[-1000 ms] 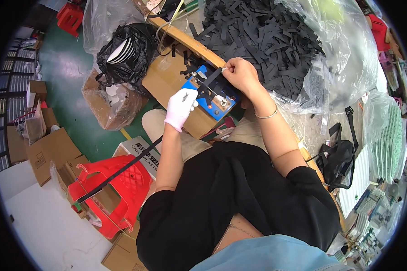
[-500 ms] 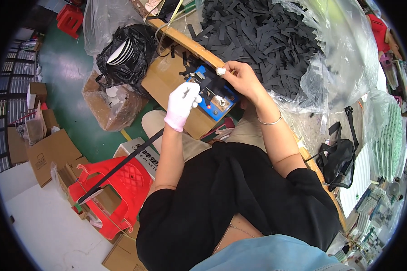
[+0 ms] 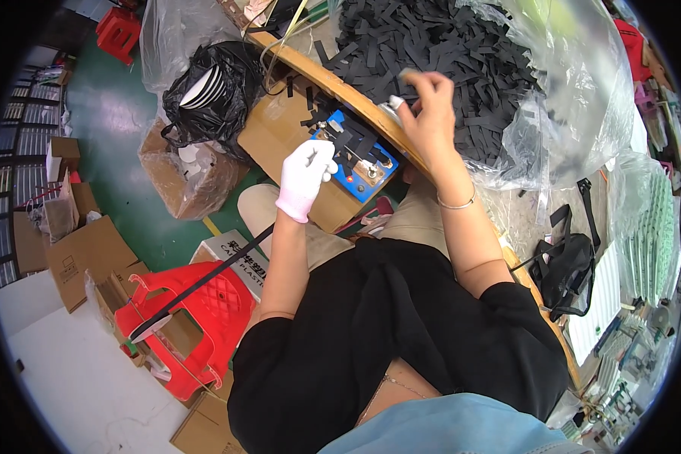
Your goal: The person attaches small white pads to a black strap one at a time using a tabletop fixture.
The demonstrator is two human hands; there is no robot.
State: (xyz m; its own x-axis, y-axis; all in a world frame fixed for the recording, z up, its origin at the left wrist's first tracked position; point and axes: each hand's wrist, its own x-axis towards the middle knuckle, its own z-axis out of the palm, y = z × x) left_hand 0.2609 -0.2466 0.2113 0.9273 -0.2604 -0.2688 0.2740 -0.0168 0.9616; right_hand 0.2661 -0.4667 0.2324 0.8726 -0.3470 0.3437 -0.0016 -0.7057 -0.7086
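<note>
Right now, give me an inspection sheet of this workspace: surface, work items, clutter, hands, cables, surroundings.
Surface: table, partly covered by a heap of black strips.
Work items: blue machine beside the table edge, loose strips lying on it.
Clutter: black bag and clear plastic on the table.
Hands: left hand gloved, fingers curled beside the machine, grip unclear; right hand by the heap, thumb and fingers apart, something white at the thumb.
Cables: thin cord near the table edge.
Surroundings: red stool and cartons at left.
</note>
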